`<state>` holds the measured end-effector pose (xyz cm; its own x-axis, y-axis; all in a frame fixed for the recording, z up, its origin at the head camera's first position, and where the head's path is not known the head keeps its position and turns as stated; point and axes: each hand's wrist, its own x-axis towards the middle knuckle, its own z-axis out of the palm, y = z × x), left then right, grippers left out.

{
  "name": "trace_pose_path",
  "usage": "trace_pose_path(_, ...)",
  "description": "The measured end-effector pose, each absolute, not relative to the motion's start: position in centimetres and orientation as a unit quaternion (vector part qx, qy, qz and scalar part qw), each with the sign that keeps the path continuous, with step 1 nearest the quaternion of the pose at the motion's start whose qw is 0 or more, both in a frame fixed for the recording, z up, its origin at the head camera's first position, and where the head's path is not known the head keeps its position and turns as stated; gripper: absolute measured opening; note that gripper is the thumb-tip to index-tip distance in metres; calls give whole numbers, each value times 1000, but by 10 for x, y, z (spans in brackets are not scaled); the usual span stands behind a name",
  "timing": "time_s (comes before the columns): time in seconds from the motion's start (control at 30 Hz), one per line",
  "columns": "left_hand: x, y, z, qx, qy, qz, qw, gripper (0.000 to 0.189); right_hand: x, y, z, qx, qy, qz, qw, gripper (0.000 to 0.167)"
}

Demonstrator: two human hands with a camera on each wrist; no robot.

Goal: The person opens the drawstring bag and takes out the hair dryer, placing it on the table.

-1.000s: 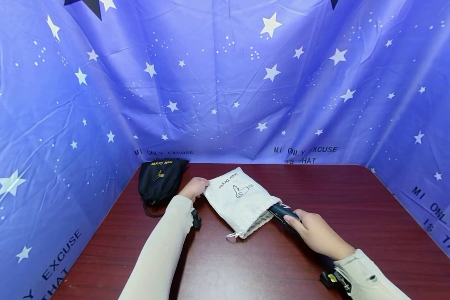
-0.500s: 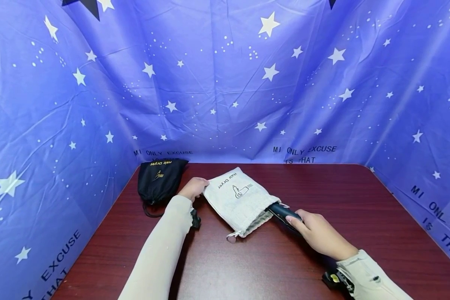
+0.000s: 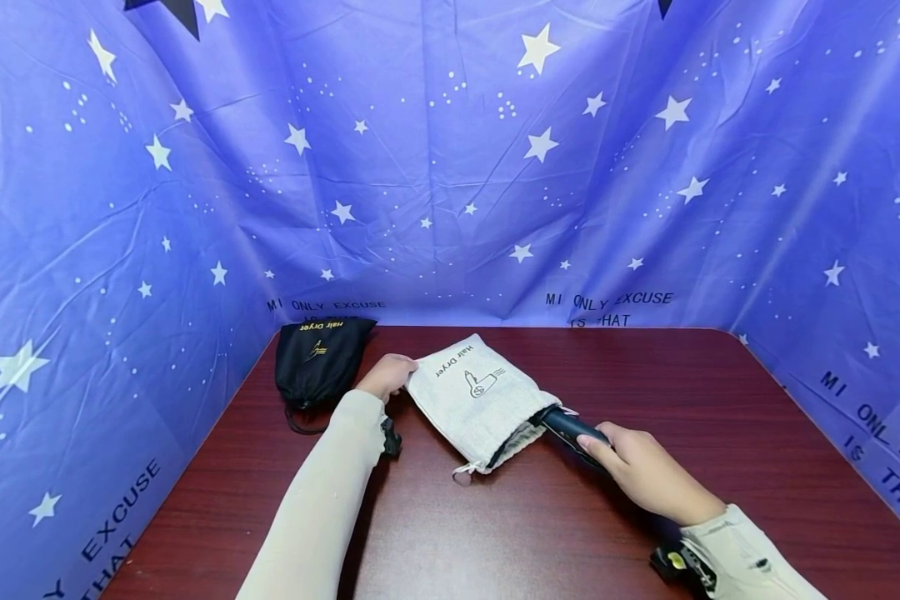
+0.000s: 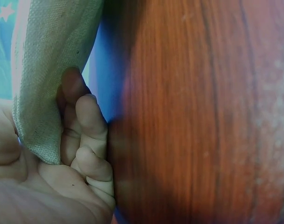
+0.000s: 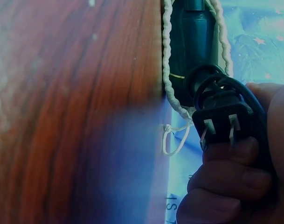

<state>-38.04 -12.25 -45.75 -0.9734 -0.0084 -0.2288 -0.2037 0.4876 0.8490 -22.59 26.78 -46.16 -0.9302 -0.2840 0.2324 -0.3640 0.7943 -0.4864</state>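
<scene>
A white drawstring bag (image 3: 471,396) printed "Hair Dryer" is held with its mouth toward the right. My left hand (image 3: 390,377) pinches its far-left corner; in the left wrist view the cloth corner (image 4: 44,135) lies between thumb and fingers. A dark hair dryer (image 3: 566,423) sticks partly out of the bag's mouth, the rest hidden inside. My right hand (image 3: 641,467) grips its protruding handle. In the right wrist view a black cord and two-pin plug (image 5: 221,114) sit by the right fingers, and the dryer's dark body (image 5: 193,46) shows within the bag's opening.
On the table's left rear lies a black drawstring bag (image 3: 322,362) with gold "Hair Dryer" print. A dark red wood-grain table (image 3: 435,533) spreads below both hands. Blue star-patterned cloth (image 3: 435,167) walls in the back and sides.
My right hand has shifted slightly right and toward me with the hair dryer. Dark material now shows along the inside of the bag's mouth. My left hand has stayed about where it was.
</scene>
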Motion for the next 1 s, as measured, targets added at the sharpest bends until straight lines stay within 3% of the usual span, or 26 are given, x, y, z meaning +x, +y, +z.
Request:
trace_pose_path(0.77,-386,-119,-459,-71,866,484,102,26,-227,275,-460,166,-946,270,72,33)
trace_pose_path(1.0,-390,-118,-454,-37,908,406,93,43,-227,274,-459,166,-945,272,69,33)
